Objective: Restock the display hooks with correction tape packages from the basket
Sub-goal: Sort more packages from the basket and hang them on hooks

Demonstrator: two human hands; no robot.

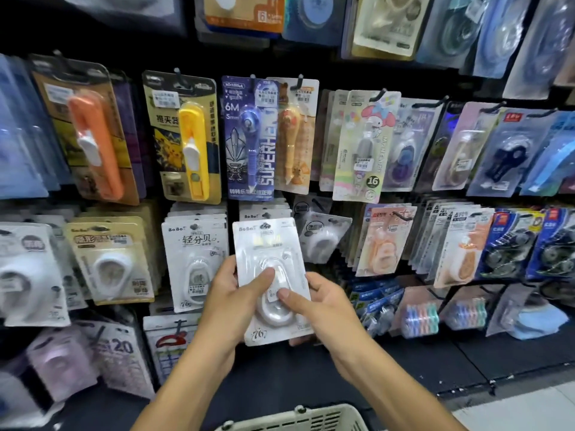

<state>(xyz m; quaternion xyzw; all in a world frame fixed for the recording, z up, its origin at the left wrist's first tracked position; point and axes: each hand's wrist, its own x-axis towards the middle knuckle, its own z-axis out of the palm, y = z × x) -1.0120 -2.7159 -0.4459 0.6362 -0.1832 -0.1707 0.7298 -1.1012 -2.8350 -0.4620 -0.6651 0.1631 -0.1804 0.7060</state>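
A white blister-card correction tape package (271, 279) sits at the centre of the frame, upright and tilted slightly to the left, with "BoBo" printed at its top edge, a clear plastic bubble over a white oval tape dispenser, a small label on the bubble and a curly "767"-like mark at the bottom. The left hand (228, 301) grips its left edge, thumb laid across the bubble and fingers curled behind the card; the right hand (323, 301) clamps its right edge, thumb pressing the label and fingers wrapped behind. The package is held in front of the black display wall, just below and overlapping a stack of matching white BoBo cards on a hook (264, 213). Just left of it hangs another row of white BoBo packages with black Chinese lettering (194, 259). At the bottom centre of the frame only the rim of a cream slotted plastic basket (306, 418) shows, below the forearms; its contents are out of view. Above centre hang a dark blue "6M" pen-style tape card (249, 138) and a yellow slider-tool card (183, 138); to the right, an orange-and-white tape package (385, 241) hangs on its hook
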